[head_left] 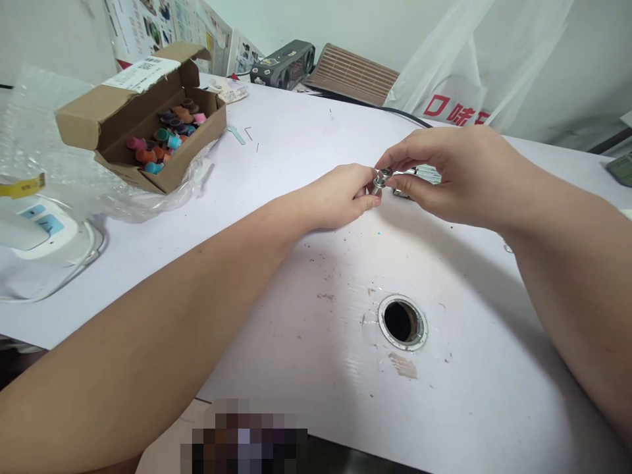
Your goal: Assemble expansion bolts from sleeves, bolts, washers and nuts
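Both of my hands meet over the middle of the white table (306,289). My left hand (340,196) is closed, its fingertips pinching a small silver metal cylinder (379,182). My right hand (454,172) is closed too, thumb and fingers gripping the same shiny part from the right, with more bright metal (428,174) showing under its fingers. What that metal is I cannot make out. The two hands touch at the part, a little above the tabletop.
An open cardboard box (118,115) of several coloured caps sits at the back left on bubble wrap (44,164). A round metal-rimmed hole (402,322) is in the table near me. A white plastic bag (459,72), a brown slatted panel (353,72) and a dark device (284,64) line the back.
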`<action>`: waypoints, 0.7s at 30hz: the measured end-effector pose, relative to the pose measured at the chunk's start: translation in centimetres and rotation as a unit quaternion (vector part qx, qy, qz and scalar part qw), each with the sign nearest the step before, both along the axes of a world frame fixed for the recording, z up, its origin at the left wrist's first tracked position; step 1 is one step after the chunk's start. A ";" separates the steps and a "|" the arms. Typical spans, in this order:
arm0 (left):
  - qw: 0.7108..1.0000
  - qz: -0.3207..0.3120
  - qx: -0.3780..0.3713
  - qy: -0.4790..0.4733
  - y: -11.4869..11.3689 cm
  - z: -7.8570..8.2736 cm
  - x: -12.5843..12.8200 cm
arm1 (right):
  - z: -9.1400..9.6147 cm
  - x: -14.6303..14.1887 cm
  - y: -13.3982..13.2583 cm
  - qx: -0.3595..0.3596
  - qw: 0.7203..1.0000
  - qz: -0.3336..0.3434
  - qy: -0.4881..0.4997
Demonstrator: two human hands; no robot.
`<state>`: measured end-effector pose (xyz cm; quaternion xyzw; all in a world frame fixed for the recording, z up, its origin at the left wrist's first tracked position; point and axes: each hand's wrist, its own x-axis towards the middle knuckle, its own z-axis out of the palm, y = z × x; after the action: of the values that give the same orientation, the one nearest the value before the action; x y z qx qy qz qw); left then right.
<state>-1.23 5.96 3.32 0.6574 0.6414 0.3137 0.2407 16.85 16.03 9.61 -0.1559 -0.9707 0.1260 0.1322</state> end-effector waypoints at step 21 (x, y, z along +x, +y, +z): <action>0.997 -0.027 -0.024 -0.065 0.1 0.6 -0.3 | -0.3 -0.7 0.4 0.086 0.995 -0.048 -0.032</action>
<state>-1.56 6.09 3.91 0.6466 0.6136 0.3338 0.3066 16.18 16.44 9.29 -0.1947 -0.9730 0.0310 0.1200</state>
